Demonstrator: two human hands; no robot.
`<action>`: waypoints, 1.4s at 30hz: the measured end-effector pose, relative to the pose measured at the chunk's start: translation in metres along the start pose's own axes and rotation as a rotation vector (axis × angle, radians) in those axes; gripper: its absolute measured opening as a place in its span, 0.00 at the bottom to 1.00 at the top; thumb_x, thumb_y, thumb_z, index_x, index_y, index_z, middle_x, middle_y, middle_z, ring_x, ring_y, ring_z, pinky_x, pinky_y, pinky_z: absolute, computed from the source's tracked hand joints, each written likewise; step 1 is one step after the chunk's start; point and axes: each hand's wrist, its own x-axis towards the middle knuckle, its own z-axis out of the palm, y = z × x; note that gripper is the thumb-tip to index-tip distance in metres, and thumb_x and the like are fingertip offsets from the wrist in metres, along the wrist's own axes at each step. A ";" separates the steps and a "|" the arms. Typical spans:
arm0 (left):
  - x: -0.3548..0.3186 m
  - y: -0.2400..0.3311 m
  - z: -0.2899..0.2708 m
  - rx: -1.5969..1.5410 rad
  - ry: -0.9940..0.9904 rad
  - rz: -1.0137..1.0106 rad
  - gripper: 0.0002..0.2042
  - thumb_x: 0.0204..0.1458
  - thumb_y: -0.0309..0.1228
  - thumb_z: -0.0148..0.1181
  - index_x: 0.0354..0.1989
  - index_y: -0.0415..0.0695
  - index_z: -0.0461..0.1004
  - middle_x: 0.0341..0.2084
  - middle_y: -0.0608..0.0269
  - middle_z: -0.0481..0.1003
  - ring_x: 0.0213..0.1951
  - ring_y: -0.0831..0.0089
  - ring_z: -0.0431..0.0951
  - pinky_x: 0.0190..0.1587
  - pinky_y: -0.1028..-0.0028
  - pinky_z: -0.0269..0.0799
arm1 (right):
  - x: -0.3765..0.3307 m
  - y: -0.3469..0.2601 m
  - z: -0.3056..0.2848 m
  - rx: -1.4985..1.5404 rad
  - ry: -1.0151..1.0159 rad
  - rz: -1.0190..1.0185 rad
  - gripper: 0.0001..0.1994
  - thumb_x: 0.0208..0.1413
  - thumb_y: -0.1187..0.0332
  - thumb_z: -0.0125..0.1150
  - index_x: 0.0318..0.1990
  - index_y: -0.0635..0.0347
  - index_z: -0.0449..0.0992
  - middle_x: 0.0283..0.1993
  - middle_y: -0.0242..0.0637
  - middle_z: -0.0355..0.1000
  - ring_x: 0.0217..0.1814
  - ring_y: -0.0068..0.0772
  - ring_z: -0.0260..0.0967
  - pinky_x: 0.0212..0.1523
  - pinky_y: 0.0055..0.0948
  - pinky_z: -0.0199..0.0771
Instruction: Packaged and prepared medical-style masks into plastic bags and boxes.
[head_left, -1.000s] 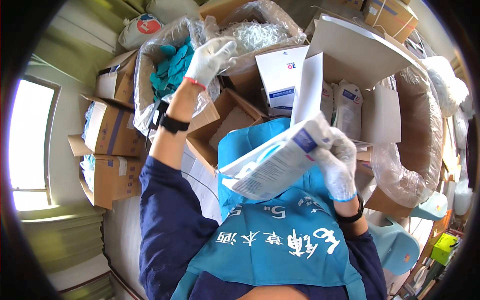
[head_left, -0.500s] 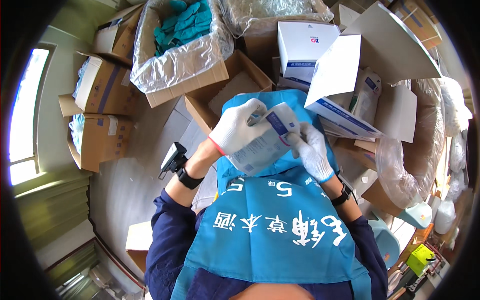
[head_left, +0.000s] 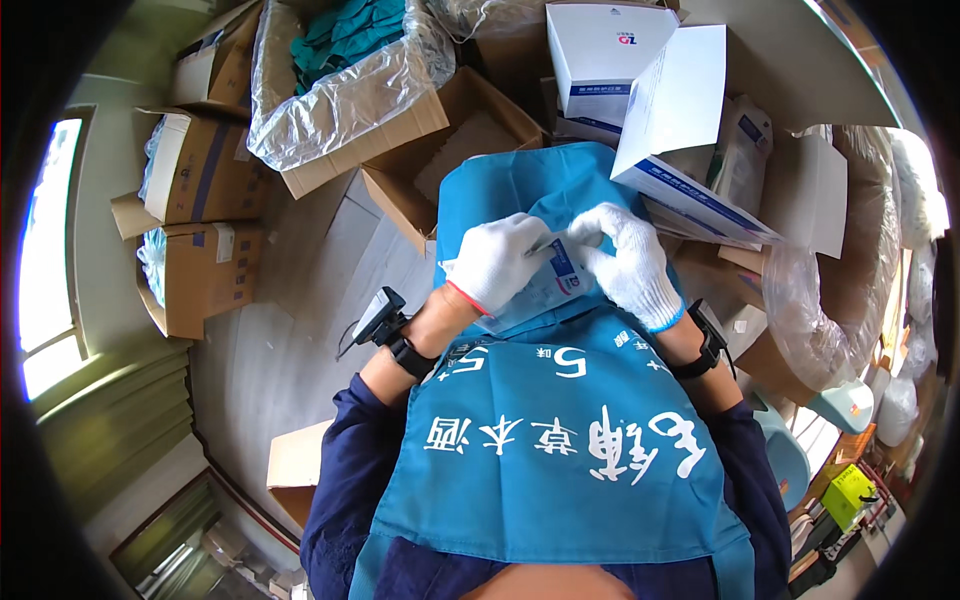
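Observation:
A flat white plastic pouch (head_left: 540, 295) with a blue printed band lies above my lap, over the teal apron (head_left: 560, 490). My left hand (head_left: 497, 260), in a white knit glove with a red cuff edge, is closed on the pouch near its upper edge. Opposite it, my right hand (head_left: 632, 268), gloved in white with a blue cuff edge, pinches the same edge at its right. The fingertips of both hands meet close together there. Whether the pouch's mouth is parted cannot be made out, because the gloves cover much of it.
An empty-looking brown carton (head_left: 395, 205) stands beyond my knees. Behind it, a plastic-lined box (head_left: 360, 150) holds teal pieces. At the right, an open white carton (head_left: 690, 195) contains pouches, beside a large plastic-lined box (head_left: 850, 290). Brown cartons (head_left: 215, 275) are stacked at the left.
My hands have drawn together at the pouch's upper edge, the right one taking a higher grip. The pouch, earlier held up and widely visible, is now lower and more covered by the gloves.

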 end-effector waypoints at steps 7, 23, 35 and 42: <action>0.000 0.009 -0.020 -0.409 -0.135 -0.337 0.09 0.48 0.27 0.69 0.37 0.38 0.83 0.32 0.59 0.81 0.32 0.73 0.81 0.40 0.76 0.78 | -0.004 -0.009 0.005 0.344 0.158 0.248 0.08 0.52 0.73 0.69 0.39 0.59 0.78 0.38 0.36 0.78 0.38 0.28 0.77 0.43 0.28 0.77; -0.003 0.008 0.004 -0.153 -0.306 0.041 0.07 0.53 0.29 0.62 0.35 0.37 0.80 0.33 0.49 0.77 0.37 0.52 0.78 0.42 0.64 0.75 | -0.009 -0.020 -0.005 0.085 -0.210 0.207 0.10 0.53 0.68 0.67 0.41 0.58 0.79 0.37 0.42 0.78 0.39 0.37 0.78 0.42 0.33 0.76; -0.009 -0.008 0.031 0.102 -0.021 0.036 0.03 0.48 0.26 0.61 0.27 0.40 0.77 0.29 0.51 0.76 0.33 0.51 0.77 0.37 0.60 0.75 | -0.004 0.008 0.035 -0.128 -0.004 0.227 0.10 0.55 0.61 0.68 0.31 0.55 0.73 0.29 0.40 0.76 0.33 0.47 0.75 0.33 0.41 0.72; -0.026 -0.005 0.039 0.142 0.188 0.197 0.07 0.40 0.23 0.60 0.28 0.48 0.81 0.26 0.59 0.76 0.30 0.58 0.77 0.33 0.62 0.74 | 0.019 0.056 0.068 -0.188 0.053 0.353 0.13 0.54 0.55 0.62 0.34 0.55 0.76 0.33 0.45 0.77 0.38 0.55 0.75 0.38 0.46 0.74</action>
